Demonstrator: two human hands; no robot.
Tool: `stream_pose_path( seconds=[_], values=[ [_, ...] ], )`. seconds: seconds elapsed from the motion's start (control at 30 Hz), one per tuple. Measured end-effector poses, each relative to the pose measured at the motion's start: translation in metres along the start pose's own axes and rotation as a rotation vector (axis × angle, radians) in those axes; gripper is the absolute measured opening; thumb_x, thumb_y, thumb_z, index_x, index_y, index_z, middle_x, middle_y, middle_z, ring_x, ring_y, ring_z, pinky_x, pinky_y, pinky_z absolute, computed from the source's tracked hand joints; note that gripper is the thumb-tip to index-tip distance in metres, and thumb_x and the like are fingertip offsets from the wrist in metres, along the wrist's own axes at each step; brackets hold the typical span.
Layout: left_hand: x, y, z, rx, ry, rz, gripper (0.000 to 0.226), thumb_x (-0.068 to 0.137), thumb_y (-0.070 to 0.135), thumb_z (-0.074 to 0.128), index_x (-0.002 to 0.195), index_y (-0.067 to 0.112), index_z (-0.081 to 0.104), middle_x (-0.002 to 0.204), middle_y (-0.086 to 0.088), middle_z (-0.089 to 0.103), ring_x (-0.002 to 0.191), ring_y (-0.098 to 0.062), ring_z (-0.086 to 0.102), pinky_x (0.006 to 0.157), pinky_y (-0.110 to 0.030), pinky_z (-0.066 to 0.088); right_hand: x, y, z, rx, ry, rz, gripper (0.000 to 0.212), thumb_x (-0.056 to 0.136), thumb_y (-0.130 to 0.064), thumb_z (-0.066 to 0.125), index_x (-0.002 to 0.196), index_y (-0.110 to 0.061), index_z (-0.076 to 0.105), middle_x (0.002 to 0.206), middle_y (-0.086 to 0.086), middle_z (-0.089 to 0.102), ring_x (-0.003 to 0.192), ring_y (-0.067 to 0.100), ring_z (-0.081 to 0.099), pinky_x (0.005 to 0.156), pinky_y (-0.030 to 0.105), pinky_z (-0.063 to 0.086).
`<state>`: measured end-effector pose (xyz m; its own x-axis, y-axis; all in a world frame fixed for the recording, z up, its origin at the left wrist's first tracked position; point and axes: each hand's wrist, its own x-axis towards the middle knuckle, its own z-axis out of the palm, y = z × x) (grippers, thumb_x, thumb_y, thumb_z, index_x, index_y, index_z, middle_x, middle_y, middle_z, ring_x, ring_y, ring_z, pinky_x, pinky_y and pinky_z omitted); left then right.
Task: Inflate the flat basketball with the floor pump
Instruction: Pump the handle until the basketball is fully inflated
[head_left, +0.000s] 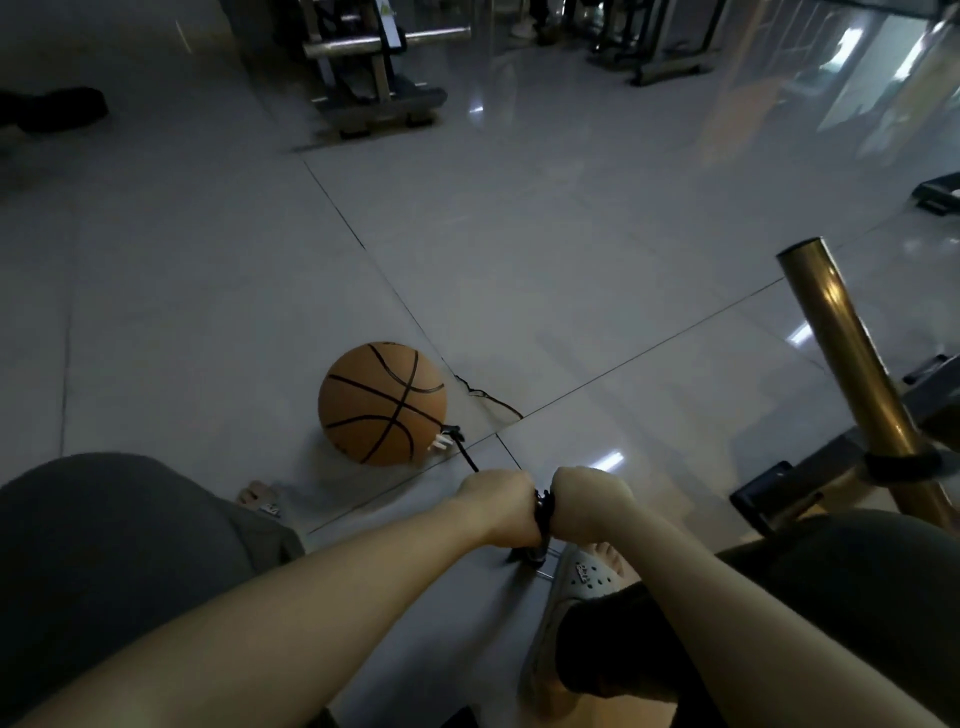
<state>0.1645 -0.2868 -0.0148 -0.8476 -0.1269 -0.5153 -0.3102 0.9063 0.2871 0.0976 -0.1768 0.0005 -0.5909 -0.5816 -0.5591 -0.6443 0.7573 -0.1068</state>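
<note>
Your left hand (498, 506) and right hand (587, 499) both held the pump (543, 514) handle tight, side by side, and the ball (383, 402) sat on the floor (571, 312) ahead, nearer your left hand.

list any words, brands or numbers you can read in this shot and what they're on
No text here can be read.
Ball: no legible print on its skin.
Card on the rack: a green mark, print too blurred to read.
Clog: dark marks on its charms, too small to read.
Pump grip: covered by the left hand and right hand, no label shows.
</note>
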Motion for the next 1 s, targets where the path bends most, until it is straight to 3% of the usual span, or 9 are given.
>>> stream_pose_path(
  seconds=[0.17, 0.3, 0.4, 0.5, 0.6, 0.67, 0.77, 0.83, 1.0],
  values=[
    [-0.039, 0.000, -0.051, -0.046, -0.136, 0.082, 0.022, 0.082, 0.032, 0.076, 0.078, 0.014, 0.064, 0.064, -0.002, 0.057, 0.055, -0.018, 0.052, 0.050, -0.026, 0.039, -0.026, -0.009, -0.039, -0.022, -0.058, -0.064, 0.024, 0.076, -0.024, 0.072, 0.064, -0.017, 0.052, 0.065, -0.001, 0.056, 0.065, 0.019, 0.056, 0.063, 0.029, 0.049],
    [-0.065, 0.008, -0.144, -0.076, -0.025, 0.147, 0.020, 0.085, 0.023, 0.075, 0.071, 0.017, 0.063, 0.058, 0.003, 0.055, 0.043, -0.006, 0.049, 0.039, -0.015, 0.037, -0.050, -0.015, -0.121, 0.032, 0.077, -0.126, 0.019, 0.071, -0.016, 0.074, 0.062, -0.013, 0.058, 0.058, 0.002, 0.056, 0.054, 0.022, 0.052, 0.058, 0.032, 0.047],
    [-0.063, 0.014, -0.171, 0.003, -0.017, 0.155, 0.017, 0.080, 0.025, 0.081, 0.079, 0.014, 0.067, 0.063, -0.001, 0.060, 0.049, -0.012, 0.055, 0.044, -0.021, 0.042, -0.056, -0.020, -0.151, 0.119, 0.031, -0.108, 0.015, 0.073, -0.010, 0.071, 0.065, -0.008, 0.058, 0.057, 0.006, 0.054, 0.047, 0.022, 0.046, 0.051, 0.029, 0.041],
    [-0.035, 0.010, -0.126, 0.074, -0.064, 0.101, 0.014, 0.078, 0.018, 0.077, 0.075, 0.015, 0.064, 0.066, -0.002, 0.058, 0.054, -0.017, 0.052, 0.047, -0.025, 0.039, -0.034, -0.023, -0.118, 0.044, -0.067, -0.060, 0.014, 0.075, -0.009, 0.065, 0.064, -0.008, 0.057, 0.058, 0.006, 0.053, 0.047, 0.019, 0.045, 0.051, 0.026, 0.040],
    [-0.001, -0.005, -0.076, 0.103, 0.048, 0.097, 0.008, 0.079, 0.019, 0.067, 0.084, 0.013, 0.066, 0.068, -0.002, 0.060, 0.054, -0.018, 0.052, 0.046, -0.025, 0.037, 0.002, -0.014, -0.078, -0.009, -0.045, -0.023, 0.020, 0.074, -0.009, 0.062, 0.060, -0.012, 0.047, 0.057, 0.003, 0.048, 0.051, 0.018, 0.042, 0.049, 0.024, 0.034],
    [0.014, -0.008, -0.053, 0.083, 0.089, 0.107, 0.004, 0.081, 0.016, 0.063, 0.080, 0.013, 0.065, 0.069, -0.004, 0.063, 0.058, -0.022, 0.058, 0.047, -0.025, 0.040, 0.018, -0.004, -0.060, -0.057, -0.068, -0.023, 0.024, 0.077, -0.013, 0.062, 0.060, -0.013, 0.046, 0.056, 0.002, 0.046, 0.050, 0.017, 0.041, 0.048, 0.024, 0.033],
    [0.028, 0.000, -0.021, 0.074, 0.119, 0.088, 0.017, 0.083, 0.013, 0.059, 0.068, 0.015, 0.052, 0.062, -0.002, 0.051, 0.065, -0.027, 0.059, 0.054, -0.029, 0.042, 0.034, 0.012, -0.035, -0.141, -0.132, -0.033, 0.026, 0.084, -0.015, 0.058, 0.063, -0.013, 0.044, 0.060, 0.001, 0.045, 0.052, 0.014, 0.041, 0.048, 0.024, 0.032],
    [0.034, 0.006, -0.003, 0.039, 0.127, 0.062, 0.023, 0.083, 0.014, 0.058, 0.066, 0.017, 0.045, 0.062, 0.000, 0.045, 0.065, -0.026, 0.054, 0.057, -0.031, 0.041, 0.039, 0.020, -0.020, -0.208, -0.155, -0.002, 0.024, 0.086, -0.013, 0.057, 0.065, -0.015, 0.045, 0.063, 0.001, 0.046, 0.056, 0.015, 0.044, 0.053, 0.024, 0.037],
    [0.035, 0.005, 0.008, 0.020, 0.121, 0.048, 0.016, 0.080, 0.019, 0.061, 0.069, 0.018, 0.050, 0.066, 0.001, 0.050, 0.066, -0.026, 0.055, 0.058, -0.030, 0.044, 0.038, 0.018, -0.008, -0.232, -0.092, 0.001, 0.019, 0.083, -0.013, 0.057, 0.067, -0.016, 0.047, 0.065, -0.001, 0.049, 0.068, 0.020, 0.056, 0.063, 0.029, 0.048]
  ],
)
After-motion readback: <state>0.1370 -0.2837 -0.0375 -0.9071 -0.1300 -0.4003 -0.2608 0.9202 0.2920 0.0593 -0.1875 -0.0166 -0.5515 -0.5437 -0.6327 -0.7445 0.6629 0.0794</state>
